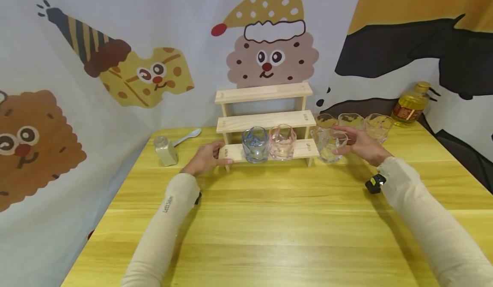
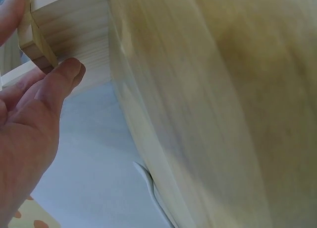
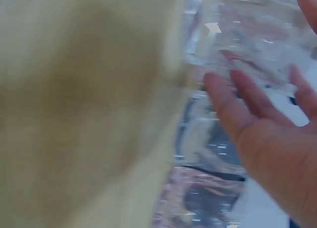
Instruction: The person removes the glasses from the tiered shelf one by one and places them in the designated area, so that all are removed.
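Observation:
A three-step wooden stand (image 1: 265, 121) is set against the cloth backdrop. On its lowest step are a blue glass (image 1: 255, 146) and a pink glass (image 1: 283, 143), side by side. My left hand (image 1: 203, 158) grips the left end of that step; the left wrist view shows thumb and fingers around the board's end (image 2: 40, 49). To the right of the stand, my right hand (image 1: 362, 144) holds a colourless glass (image 1: 331, 146) by its side. In the right wrist view, the fingers (image 3: 225, 101) lie along this glass, with blur hiding the exact contact.
Several more glasses (image 1: 379, 128) stand behind and around my right hand. Farther right, an oil bottle (image 1: 409, 107) stands by the backdrop. A small jar of pale powder (image 1: 166, 153) and a white spoon (image 1: 188, 137) are left of the stand.

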Tool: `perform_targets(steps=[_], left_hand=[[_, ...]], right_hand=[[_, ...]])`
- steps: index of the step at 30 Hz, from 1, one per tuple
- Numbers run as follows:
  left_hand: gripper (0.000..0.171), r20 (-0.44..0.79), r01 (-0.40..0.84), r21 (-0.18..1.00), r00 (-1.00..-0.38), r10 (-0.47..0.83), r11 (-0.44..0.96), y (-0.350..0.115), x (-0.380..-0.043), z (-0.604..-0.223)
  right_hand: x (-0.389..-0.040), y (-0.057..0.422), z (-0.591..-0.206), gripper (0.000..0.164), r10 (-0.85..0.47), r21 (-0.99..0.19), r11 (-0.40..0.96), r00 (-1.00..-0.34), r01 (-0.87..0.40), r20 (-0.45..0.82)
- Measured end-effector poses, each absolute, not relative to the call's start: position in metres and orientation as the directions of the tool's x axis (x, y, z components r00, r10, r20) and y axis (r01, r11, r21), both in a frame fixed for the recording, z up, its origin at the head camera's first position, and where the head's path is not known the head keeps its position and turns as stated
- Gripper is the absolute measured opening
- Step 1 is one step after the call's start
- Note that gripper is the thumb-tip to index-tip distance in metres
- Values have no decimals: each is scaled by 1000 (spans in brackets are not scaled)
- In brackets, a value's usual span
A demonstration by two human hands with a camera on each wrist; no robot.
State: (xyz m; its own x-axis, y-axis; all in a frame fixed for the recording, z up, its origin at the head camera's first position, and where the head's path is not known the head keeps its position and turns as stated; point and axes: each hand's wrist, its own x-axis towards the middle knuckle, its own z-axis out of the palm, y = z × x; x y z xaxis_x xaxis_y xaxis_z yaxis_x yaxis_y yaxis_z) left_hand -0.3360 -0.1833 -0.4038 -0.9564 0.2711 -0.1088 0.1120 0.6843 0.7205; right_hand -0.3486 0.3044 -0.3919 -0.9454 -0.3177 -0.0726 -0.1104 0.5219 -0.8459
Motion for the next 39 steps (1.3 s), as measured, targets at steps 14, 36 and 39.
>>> perform_targets(steps=[14,36,39], left_hand=[[83,-115,98,762,-952,283,640,-184,-337,-406],[80,-110,109,744,-953,281,660,-183,-336,-405],[82,-115,106,748,-951,285,655,-184,-336,-405]], right_hand=[[-321,266,-339,79,-204,-793,575,-974,-201,99],[-342,183,-379,80,-437,-957,206,-894,-205,98],[-343,176,-378,83,-437,-954,219,-895,-203,91]])
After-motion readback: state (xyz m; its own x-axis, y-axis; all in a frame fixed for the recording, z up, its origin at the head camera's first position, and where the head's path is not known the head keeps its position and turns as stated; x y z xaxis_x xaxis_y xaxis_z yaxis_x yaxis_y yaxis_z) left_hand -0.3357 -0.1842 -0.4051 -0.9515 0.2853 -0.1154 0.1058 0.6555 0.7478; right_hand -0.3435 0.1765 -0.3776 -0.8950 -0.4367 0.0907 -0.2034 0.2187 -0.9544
